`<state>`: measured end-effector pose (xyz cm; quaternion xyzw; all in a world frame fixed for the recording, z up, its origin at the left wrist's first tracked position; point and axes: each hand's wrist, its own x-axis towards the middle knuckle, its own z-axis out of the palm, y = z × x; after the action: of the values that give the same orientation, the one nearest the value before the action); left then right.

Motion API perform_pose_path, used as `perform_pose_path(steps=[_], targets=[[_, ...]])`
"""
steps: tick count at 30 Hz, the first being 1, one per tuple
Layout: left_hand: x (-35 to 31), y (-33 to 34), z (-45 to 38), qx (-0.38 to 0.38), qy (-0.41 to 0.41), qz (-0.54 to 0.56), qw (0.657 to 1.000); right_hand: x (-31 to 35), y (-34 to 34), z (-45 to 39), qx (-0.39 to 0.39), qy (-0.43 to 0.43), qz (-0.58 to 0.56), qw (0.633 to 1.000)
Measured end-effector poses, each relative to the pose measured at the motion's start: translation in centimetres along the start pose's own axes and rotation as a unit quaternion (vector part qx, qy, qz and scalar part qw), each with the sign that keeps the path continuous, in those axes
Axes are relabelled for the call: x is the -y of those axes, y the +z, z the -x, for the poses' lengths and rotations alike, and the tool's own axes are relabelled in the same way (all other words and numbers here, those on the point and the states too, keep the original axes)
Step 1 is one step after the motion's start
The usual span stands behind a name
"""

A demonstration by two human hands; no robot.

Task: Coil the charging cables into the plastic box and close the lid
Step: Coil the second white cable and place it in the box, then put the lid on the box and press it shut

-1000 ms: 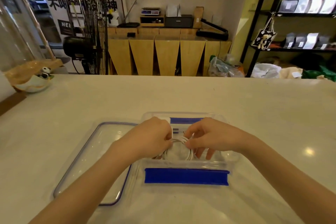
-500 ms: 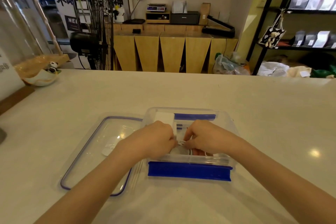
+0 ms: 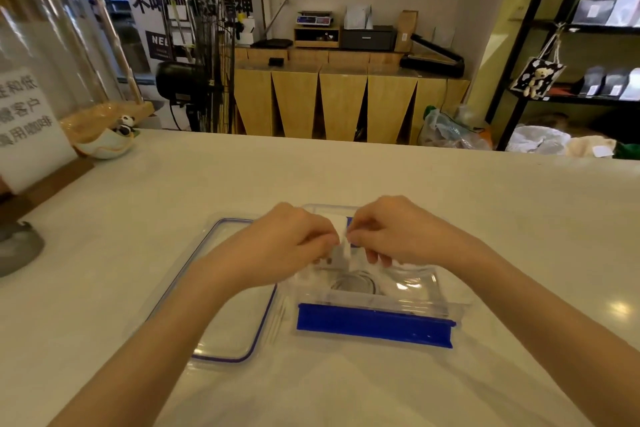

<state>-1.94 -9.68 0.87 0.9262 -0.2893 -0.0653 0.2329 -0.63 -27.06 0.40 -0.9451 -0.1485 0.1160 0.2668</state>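
Pinching with both sets of fingertips, the left hand point(image 3: 291, 246) and the right hand point(image 3: 398, 236) are meeting over the far half of the plastic box point(image 3: 415, 291), closed on something small and white point(image 3: 341, 250) between them; whether that is a cable end, a plug or a tag is not clear, since the fingers are covering most of it. One coiled cable point(image 3: 356, 282) is already lying flat on the floor of the box, just below the hands, so at least part of the coiling looks done. How many cables are meant to go in, and whether any more are sitting under the hands, cannot be told. The lid point(image 3: 214, 288) is lying flat on the white counter point(image 3: 346, 177) just beside the box's left side, so closing is not yet done, and the blue latch point(image 3: 374, 324) on the near edge is folded outward, unfastened. A second blue strip is peeking out behind the right hand, mostly covered.
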Motion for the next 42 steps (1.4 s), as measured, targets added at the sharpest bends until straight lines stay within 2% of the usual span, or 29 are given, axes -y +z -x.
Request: perform_pose_path(steps=[4,7,9,13,16,18,23,27,30,33,35,38,42], targets=[[2.6,-1.4,2.2,-0.158,-0.035,0.067,0.985,3.6,-1.1,-2.4,-0.039,-0.136,-0.002,0.990],[5.6,-1.1,3.9,-0.248,-0.105,0.062,0.961,5.9,-0.1,-6.2,-0.032,-0.178,0.038,0.983],[8.0,-0.1,5.0,-0.263,-0.158,0.035,0.951,6.9,1.3,-9.1,-0.005,-0.168,0.091,0.982],[11.4,2.0,7.5,-0.245,-0.285,-0.010,0.926,7.5,3.9,-13.5,0.055,-0.096,0.218,0.970],[12.5,3.0,8.8,-0.242,-0.338,-0.021,0.909,7.7,4.9,-14.8,0.093,-0.065,0.253,0.961],[12.9,3.2,9.1,-0.255,-0.338,-0.024,0.906,7.9,5.3,-15.0,0.094,-0.056,0.257,0.960],[12.7,3.0,9.1,-0.305,-0.312,0.026,0.900,7.4,6.1,-15.5,0.036,-0.052,0.259,0.964],[12.6,2.5,9.2,-0.349,-0.297,0.068,0.886,7.2,5.4,-15.1,0.010,-0.060,0.223,0.973],[13.0,1.3,9.3,-0.366,-0.292,0.158,0.869,7.1,4.4,-14.4,-0.033,-0.077,0.173,0.981],[12.8,-0.2,9.2,-0.366,-0.288,0.309,0.829,7.1,3.3,-13.5,-0.082,-0.098,0.106,0.986],[12.1,-1.4,9.0,-0.359,-0.282,0.361,0.813,7.3,2.6,-12.7,-0.119,-0.114,0.075,0.983],[10.2,-3.5,8.5,-0.362,-0.238,0.371,0.821,7.4,1.0,-11.0,-0.196,-0.134,0.028,0.971],[7.3,-5.8,7.3,-0.378,-0.131,0.321,0.859,6.5,-1.7,-7.4,-0.315,-0.155,-0.086,0.932]])
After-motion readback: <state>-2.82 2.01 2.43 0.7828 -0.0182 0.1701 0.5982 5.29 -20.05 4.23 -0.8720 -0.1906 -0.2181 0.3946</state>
